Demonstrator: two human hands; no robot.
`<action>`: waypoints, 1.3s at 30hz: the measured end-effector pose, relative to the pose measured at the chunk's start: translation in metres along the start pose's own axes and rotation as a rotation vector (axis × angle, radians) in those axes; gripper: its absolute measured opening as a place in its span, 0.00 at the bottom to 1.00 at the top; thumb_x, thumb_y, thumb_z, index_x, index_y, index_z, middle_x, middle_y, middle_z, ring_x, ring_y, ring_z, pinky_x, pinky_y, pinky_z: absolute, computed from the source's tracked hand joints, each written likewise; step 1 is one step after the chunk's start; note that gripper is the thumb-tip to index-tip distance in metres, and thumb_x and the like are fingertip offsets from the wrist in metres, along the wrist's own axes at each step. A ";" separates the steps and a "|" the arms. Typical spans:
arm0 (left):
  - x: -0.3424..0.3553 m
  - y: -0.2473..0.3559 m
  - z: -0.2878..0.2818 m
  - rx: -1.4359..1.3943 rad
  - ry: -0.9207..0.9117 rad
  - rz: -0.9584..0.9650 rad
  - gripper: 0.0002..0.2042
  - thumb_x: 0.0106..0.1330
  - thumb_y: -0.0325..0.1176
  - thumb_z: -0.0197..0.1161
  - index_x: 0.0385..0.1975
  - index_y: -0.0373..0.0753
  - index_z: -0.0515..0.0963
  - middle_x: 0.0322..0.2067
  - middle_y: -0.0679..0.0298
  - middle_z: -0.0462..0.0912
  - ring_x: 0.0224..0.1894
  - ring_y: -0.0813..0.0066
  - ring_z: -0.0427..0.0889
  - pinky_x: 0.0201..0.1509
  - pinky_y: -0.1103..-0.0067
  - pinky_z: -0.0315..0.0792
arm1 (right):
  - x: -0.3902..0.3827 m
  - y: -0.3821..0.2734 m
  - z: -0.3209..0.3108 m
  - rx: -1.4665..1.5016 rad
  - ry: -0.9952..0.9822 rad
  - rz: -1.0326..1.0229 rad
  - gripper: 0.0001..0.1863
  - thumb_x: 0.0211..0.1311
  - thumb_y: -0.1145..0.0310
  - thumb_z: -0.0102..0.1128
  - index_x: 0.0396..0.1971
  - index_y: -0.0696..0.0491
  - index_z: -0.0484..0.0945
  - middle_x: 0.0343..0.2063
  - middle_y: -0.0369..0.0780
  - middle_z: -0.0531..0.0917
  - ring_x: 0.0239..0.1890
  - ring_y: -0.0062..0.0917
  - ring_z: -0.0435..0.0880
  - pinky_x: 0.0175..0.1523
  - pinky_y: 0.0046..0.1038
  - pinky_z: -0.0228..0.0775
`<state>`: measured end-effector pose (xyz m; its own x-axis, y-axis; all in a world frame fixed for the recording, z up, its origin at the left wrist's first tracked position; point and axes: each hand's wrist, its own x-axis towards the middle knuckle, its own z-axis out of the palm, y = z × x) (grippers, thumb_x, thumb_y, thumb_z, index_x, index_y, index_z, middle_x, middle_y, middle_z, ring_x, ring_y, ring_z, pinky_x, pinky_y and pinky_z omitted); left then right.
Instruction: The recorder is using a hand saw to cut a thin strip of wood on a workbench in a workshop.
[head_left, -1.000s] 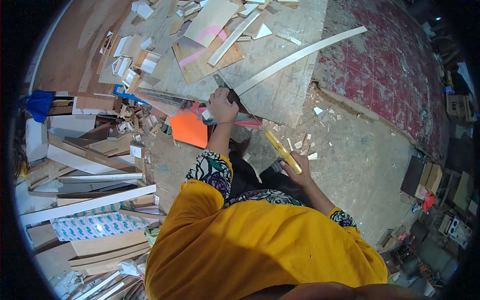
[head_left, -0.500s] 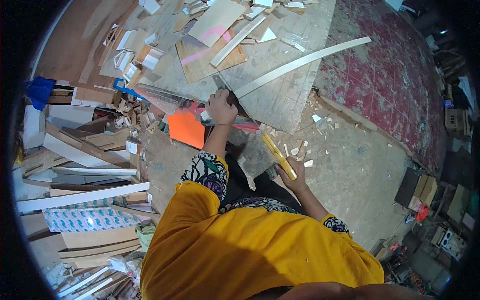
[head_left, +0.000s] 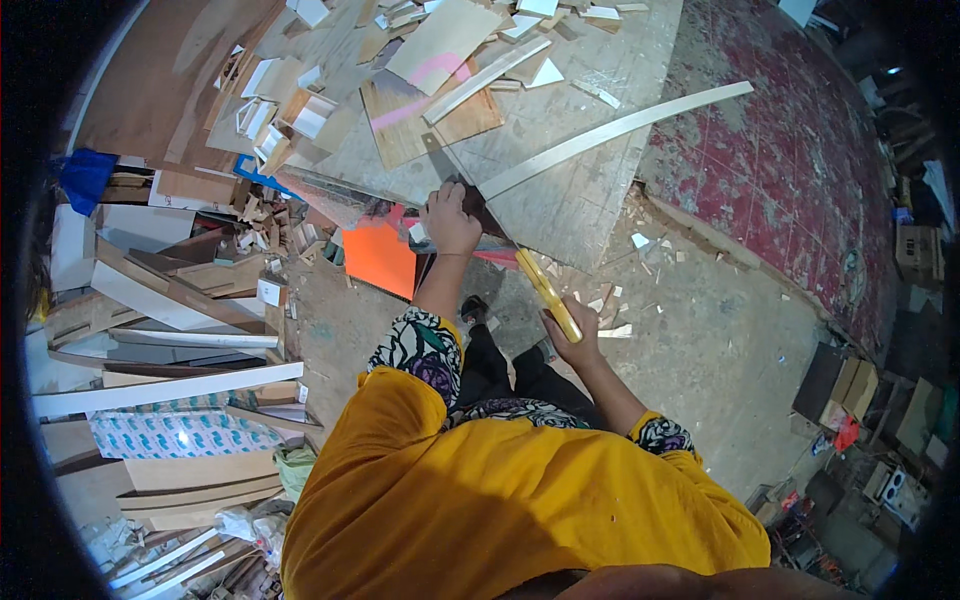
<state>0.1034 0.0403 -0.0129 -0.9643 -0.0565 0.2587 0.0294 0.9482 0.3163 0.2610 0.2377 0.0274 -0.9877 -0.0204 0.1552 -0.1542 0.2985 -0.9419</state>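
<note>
My right hand (head_left: 574,336) is closed round the yellow handle of a handsaw (head_left: 547,293), below the front corner of a wooden worktable (head_left: 570,225). From the handle the thin blade slants up and left over the tabletop. A long, slightly curved pale wooden strip (head_left: 620,128) lies across the table, its near part meeting the blade. Just left of the blade, my left hand (head_left: 453,222) bears down at the table edge with curled fingers. It appears to grip the strip's near end, which is mostly covered by hand and shadow.
Boards and wood offcuts (head_left: 470,85) lie at the table's far side. An orange panel (head_left: 380,260) stands below its edge. Stacked boards (head_left: 170,390) fill the left. A worn red surface (head_left: 760,170) lies to the right, and wood scraps (head_left: 615,330) litter the floor.
My right hand has pushed the saw forward, up and left along its line. My left hand stays at the same spot on the table edge. The whole view has shifted slightly.
</note>
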 end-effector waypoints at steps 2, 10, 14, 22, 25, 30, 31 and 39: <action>0.000 0.000 -0.007 -0.052 -0.004 -0.007 0.17 0.39 0.26 0.60 0.34 0.42 0.73 0.41 0.66 0.74 0.45 0.62 0.71 0.47 0.65 0.62 | -0.024 0.001 -0.009 -0.020 -0.016 -0.002 0.06 0.48 0.75 0.62 0.22 0.58 0.73 0.16 0.45 0.73 0.18 0.36 0.76 0.24 0.29 0.65; -0.003 -0.005 -0.003 -0.076 0.021 0.025 0.19 0.40 0.22 0.56 0.37 0.38 0.72 0.44 0.61 0.73 0.47 0.59 0.70 0.48 0.64 0.61 | -0.008 -0.013 0.002 -0.007 0.012 0.036 0.05 0.49 0.74 0.61 0.23 0.58 0.74 0.17 0.46 0.75 0.20 0.37 0.77 0.27 0.28 0.67; -0.001 -0.006 0.001 -0.017 -0.043 0.017 0.19 0.41 0.21 0.55 0.39 0.35 0.72 0.45 0.59 0.73 0.48 0.58 0.69 0.47 0.63 0.62 | 0.015 0.000 0.015 0.028 -0.011 0.013 0.05 0.50 0.74 0.61 0.24 0.58 0.74 0.18 0.46 0.75 0.20 0.38 0.77 0.26 0.29 0.67; -0.001 -0.004 -0.002 -0.092 0.029 0.053 0.17 0.41 0.24 0.58 0.35 0.40 0.73 0.41 0.62 0.74 0.46 0.60 0.70 0.47 0.65 0.62 | -0.059 -0.001 -0.023 -0.049 0.000 0.046 0.06 0.47 0.74 0.63 0.22 0.57 0.74 0.16 0.46 0.74 0.19 0.40 0.76 0.24 0.31 0.66; -0.002 -0.008 0.007 -0.084 0.035 0.057 0.16 0.42 0.26 0.60 0.35 0.41 0.73 0.41 0.64 0.74 0.47 0.62 0.70 0.48 0.66 0.62 | -0.063 -0.005 -0.023 -0.128 -0.021 0.060 0.05 0.48 0.74 0.62 0.22 0.56 0.74 0.17 0.46 0.74 0.19 0.40 0.76 0.25 0.30 0.66; 0.000 -0.002 0.006 -0.048 0.060 0.100 0.15 0.42 0.26 0.60 0.34 0.42 0.73 0.40 0.64 0.74 0.45 0.62 0.70 0.47 0.66 0.62 | -0.061 -0.007 -0.023 -0.033 -0.029 0.047 0.05 0.49 0.73 0.61 0.23 0.56 0.74 0.18 0.45 0.74 0.20 0.40 0.76 0.26 0.31 0.66; 0.002 -0.002 0.005 -0.057 0.057 0.089 0.15 0.43 0.26 0.60 0.34 0.41 0.73 0.39 0.64 0.74 0.45 0.61 0.70 0.46 0.65 0.63 | -0.061 -0.009 -0.022 -0.032 -0.034 0.070 0.05 0.49 0.73 0.61 0.23 0.55 0.74 0.19 0.45 0.75 0.21 0.40 0.76 0.26 0.31 0.66; 0.004 -0.010 0.009 -0.023 0.060 0.064 0.15 0.44 0.26 0.58 0.35 0.41 0.71 0.39 0.63 0.73 0.44 0.60 0.70 0.44 0.64 0.63 | -0.064 -0.017 -0.031 0.000 -0.059 0.134 0.07 0.50 0.70 0.62 0.24 0.55 0.73 0.18 0.46 0.74 0.22 0.40 0.77 0.27 0.31 0.66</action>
<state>0.0972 0.0330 -0.0234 -0.9427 -0.0154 0.3334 0.0972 0.9430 0.3182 0.3278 0.2640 0.0430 -0.9993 -0.0365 0.0104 -0.0210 0.3025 -0.9529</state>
